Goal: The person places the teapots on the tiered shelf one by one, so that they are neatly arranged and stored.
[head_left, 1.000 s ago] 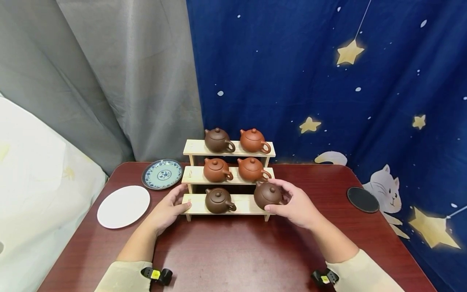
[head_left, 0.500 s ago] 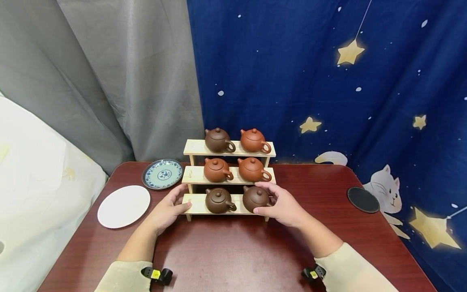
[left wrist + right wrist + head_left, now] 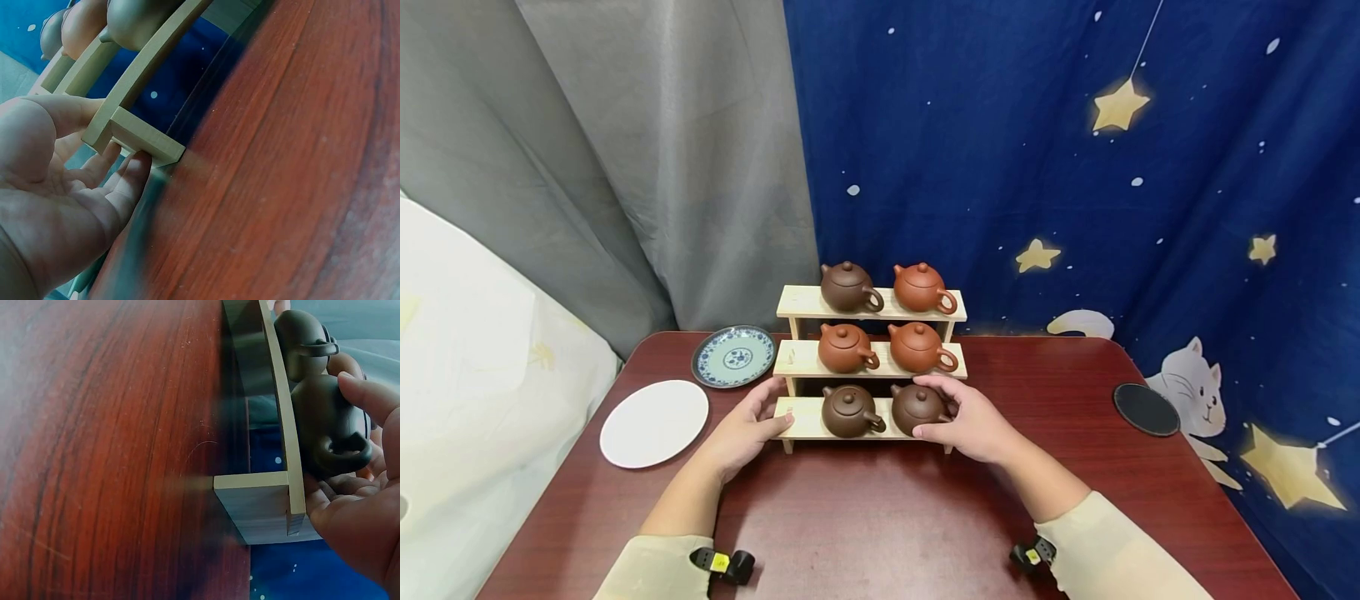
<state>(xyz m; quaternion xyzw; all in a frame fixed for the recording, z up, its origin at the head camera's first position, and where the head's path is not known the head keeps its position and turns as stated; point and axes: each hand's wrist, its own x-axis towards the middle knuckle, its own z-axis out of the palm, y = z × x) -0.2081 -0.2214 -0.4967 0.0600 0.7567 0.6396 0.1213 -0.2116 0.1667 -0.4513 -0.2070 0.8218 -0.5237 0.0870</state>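
Observation:
A three-step wooden display stand (image 3: 805,419) holds several small clay teapots. My left hand (image 3: 747,429) grips the left end of its lowest shelf, thumb on top of the plank (image 3: 134,84) and fingers by the end leg (image 3: 147,136). On that shelf's right part, my right hand (image 3: 966,419) holds a dark brown teapot (image 3: 916,408) from the handle side. In the right wrist view its thumb lies on the teapot's (image 3: 322,415) body, and the handle points toward the palm. Left of it stands another dark brown teapot (image 3: 847,412).
Two reddish teapots, one left (image 3: 844,350) and one right (image 3: 917,348), fill the middle shelf. Above are a dark teapot (image 3: 846,289) and a reddish one (image 3: 919,289). Left lie a blue-patterned plate (image 3: 703,364) and a white oval plate (image 3: 655,425). A black oval coaster (image 3: 1146,410) lies far right.
My right hand has moved left along the lowest shelf with the dark brown teapot, bringing it nearer the other dark one. My left hand has stayed on the stand.

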